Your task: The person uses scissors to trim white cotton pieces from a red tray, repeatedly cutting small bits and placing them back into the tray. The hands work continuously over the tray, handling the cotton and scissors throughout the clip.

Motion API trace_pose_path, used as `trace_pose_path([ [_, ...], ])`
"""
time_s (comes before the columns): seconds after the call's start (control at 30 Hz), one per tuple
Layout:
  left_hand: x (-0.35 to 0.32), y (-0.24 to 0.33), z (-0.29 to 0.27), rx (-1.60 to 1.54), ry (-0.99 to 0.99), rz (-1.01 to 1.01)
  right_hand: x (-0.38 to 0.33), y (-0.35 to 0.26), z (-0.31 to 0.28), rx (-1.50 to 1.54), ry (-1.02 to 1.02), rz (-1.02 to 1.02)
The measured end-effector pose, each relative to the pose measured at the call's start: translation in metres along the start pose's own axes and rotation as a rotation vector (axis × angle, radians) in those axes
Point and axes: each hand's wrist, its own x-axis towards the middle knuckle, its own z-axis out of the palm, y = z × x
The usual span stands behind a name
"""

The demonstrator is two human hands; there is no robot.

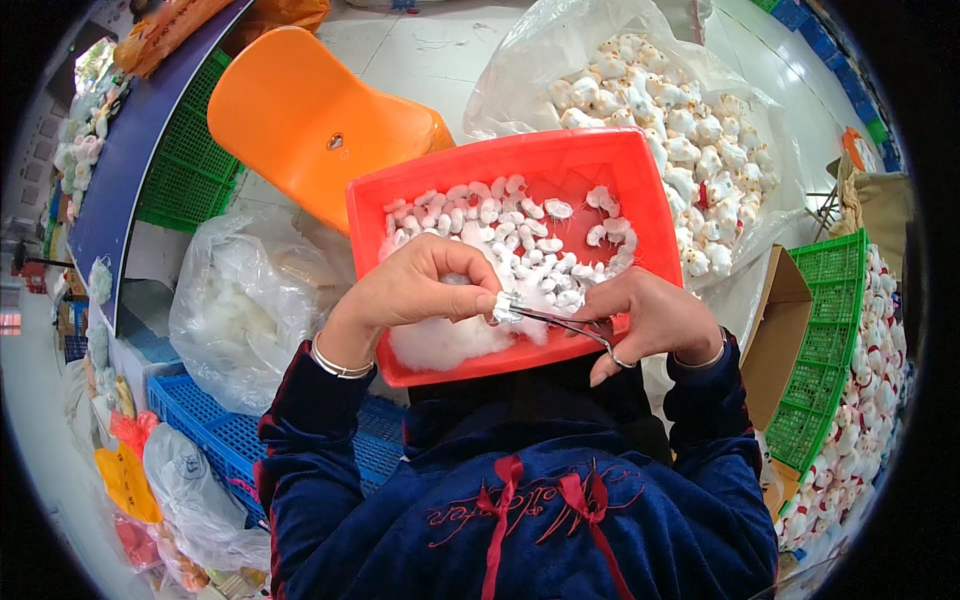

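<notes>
My left hand (432, 287) pinches a small white fabric piece (506, 307) between thumb and fingers, over a red plastic tub (655, 205). In my right hand (648, 315) are metal forceps with finger loops (560, 321), a finger or thumb through one ring; their tips meet the white piece at my left fingertips. Below the hands, the tub holds many small, curved white stuffed pieces (520, 232), some with loose threads. A heap of white fluffy stuffing (440, 343) lies at its near left side, partly covered by my left hand.
An orange chair (290, 120) stands beyond the tub at left. Behind right, a clear bag (520, 75) is full of small white plush pieces (690, 140). Another bag of stuffing (250, 310) sits left, above a blue crate (215, 420). A green crate (830, 340) stands at right.
</notes>
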Motion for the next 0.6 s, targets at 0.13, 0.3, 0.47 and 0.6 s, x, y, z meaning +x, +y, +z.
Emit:
trace_pose_path([
  [0.13,-0.002,0.002,-0.002,0.060,0.007,0.064,-0.003,0.002,-0.001,0.021,-0.001,0.030],
  [0.3,0.013,0.003,0.024,0.152,0.001,0.231,-0.003,-0.004,-0.001,0.023,0.013,0.093],
  [0.47,0.010,0.013,0.031,0.071,0.061,0.021,-0.004,-0.009,-0.003,0.000,0.055,0.158],
  [0.6,0.003,0.013,0.027,0.243,0.241,0.104,-0.011,-0.011,-0.006,0.001,0.092,0.209],
])
